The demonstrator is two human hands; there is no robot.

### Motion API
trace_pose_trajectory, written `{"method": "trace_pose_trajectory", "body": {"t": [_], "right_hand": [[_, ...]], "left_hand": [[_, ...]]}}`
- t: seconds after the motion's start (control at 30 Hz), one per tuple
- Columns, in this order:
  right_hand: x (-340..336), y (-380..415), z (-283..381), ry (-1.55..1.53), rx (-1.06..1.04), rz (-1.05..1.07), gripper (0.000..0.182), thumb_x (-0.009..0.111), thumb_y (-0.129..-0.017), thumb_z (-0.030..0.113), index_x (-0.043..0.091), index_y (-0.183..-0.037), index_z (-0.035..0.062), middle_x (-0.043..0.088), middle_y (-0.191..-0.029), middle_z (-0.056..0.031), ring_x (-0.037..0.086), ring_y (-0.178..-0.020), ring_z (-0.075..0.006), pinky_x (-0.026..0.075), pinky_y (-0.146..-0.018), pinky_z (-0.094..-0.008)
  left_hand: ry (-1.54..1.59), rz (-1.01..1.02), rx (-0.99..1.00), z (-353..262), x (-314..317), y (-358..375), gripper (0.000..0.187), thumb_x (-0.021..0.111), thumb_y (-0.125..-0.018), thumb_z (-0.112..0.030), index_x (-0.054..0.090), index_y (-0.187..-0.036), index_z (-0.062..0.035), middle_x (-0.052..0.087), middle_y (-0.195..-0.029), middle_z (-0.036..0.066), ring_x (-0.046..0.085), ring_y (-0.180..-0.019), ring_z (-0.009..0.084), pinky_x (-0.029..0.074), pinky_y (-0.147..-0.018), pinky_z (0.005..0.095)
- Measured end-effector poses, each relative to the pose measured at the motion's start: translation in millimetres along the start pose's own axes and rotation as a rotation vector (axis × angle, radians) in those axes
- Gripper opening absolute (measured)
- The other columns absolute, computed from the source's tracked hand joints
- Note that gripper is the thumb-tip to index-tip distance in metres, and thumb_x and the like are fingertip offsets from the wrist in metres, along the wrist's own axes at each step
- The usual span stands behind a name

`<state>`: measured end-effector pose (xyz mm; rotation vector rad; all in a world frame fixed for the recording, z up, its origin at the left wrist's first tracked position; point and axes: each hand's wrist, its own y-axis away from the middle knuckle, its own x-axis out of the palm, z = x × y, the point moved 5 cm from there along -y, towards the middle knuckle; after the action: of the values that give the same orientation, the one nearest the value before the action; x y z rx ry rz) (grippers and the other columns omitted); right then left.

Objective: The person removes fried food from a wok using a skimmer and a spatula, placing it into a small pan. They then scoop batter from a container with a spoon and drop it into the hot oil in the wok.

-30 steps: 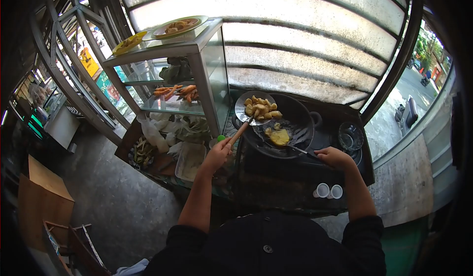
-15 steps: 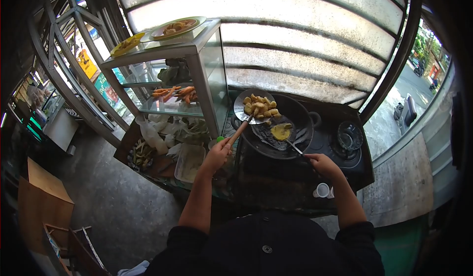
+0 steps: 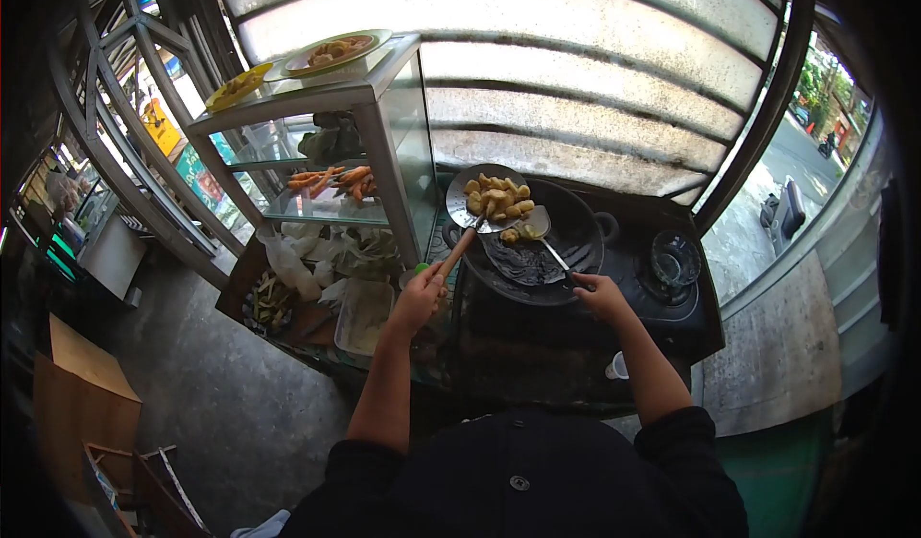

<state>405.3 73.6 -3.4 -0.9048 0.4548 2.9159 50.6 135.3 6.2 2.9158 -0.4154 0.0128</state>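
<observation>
My left hand (image 3: pixel 418 301) is closed round the wooden handle of a wide skimmer (image 3: pixel 459 204). Golden fried pieces (image 3: pixel 499 198) are heaped on its round metal head, over the left side of a dark wok (image 3: pixel 597 250). Gripped in my right hand (image 3: pixel 602 298) is the dark handle of a metal spatula (image 3: pixel 543 221). Its blade is tilted at the skimmer's edge, with a few yellowish pieces (image 3: pixel 523 234) beside it. Dark oil (image 3: pixel 528 262) lies in the bottom of the wok.
Left of the wok stands a glass display case (image 3: pixel 403 144) with carrots inside and plates (image 3: pixel 345 50) on top. A plastic tub (image 3: pixel 365 317) sits below it. On the right burner rests a glass bowl (image 3: pixel 675 258); a white cup (image 3: pixel 617 366) lies near the stove's front.
The spatula has moved up and left from the wok's middle to the skimmer. The yellow food that lay on its blade is now at the skimmer's edge. My left hand still holds the skimmer.
</observation>
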Motion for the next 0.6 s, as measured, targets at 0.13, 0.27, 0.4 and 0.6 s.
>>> {"method": "trace_pose_trajectory", "body": {"t": [0.13,0.27,0.4,0.6], "right_hand": [[4,-6,-5,-0.221,0.003,0.095,0.047,0.065,-0.085,0.018,0.056,-0.130,0.0116,0.053,-0.060,0.0018,0.043,-0.042,-0.0062,0.036,-0.040,-0.0243],[-13,4,-4,-0.322,-0.051,0.166,0.046,0.064,-0.086,0.014,0.054,-0.131,0.0091,0.048,-0.058,0.0056,0.038,-0.042,-0.0035,0.031,-0.039,-0.0219],[-67,29,7,-0.118,0.010,0.231,0.043,0.064,-0.086,0.013,0.057,-0.128,0.0087,0.047,-0.056,0.0064,0.037,-0.043,-0.0032,0.030,-0.039,-0.0214],[-121,46,31,0.179,0.119,0.350,0.039,0.065,-0.086,0.013,0.060,-0.124,0.0087,0.049,-0.057,0.0054,0.038,-0.043,-0.0034,0.031,-0.039,-0.0212]], "left_hand": [[-0.024,-0.004,0.009,-5,-3,4,0.044,0.044,-0.098,-0.022,0.041,-0.137,-0.0011,0.052,-0.082,-0.001,0.044,-0.064,0.0026,0.037,-0.052,0.0173],[-0.042,-0.036,0.019,-5,-4,4,0.043,0.043,-0.098,-0.022,0.043,-0.135,-0.0022,0.053,-0.078,-0.001,0.043,-0.058,0.0027,0.038,-0.051,0.0182],[-0.039,-0.040,0.024,-2,-9,4,0.042,0.043,-0.098,-0.023,0.044,-0.135,-0.0029,0.053,-0.078,-0.001,0.043,-0.058,0.0031,0.038,-0.051,0.0182],[-0.057,-0.038,0.028,-4,-10,8,0.043,0.044,-0.098,-0.023,0.044,-0.136,-0.0023,0.053,-0.079,-0.001,0.044,-0.060,0.0038,0.039,-0.053,0.0185]]}}
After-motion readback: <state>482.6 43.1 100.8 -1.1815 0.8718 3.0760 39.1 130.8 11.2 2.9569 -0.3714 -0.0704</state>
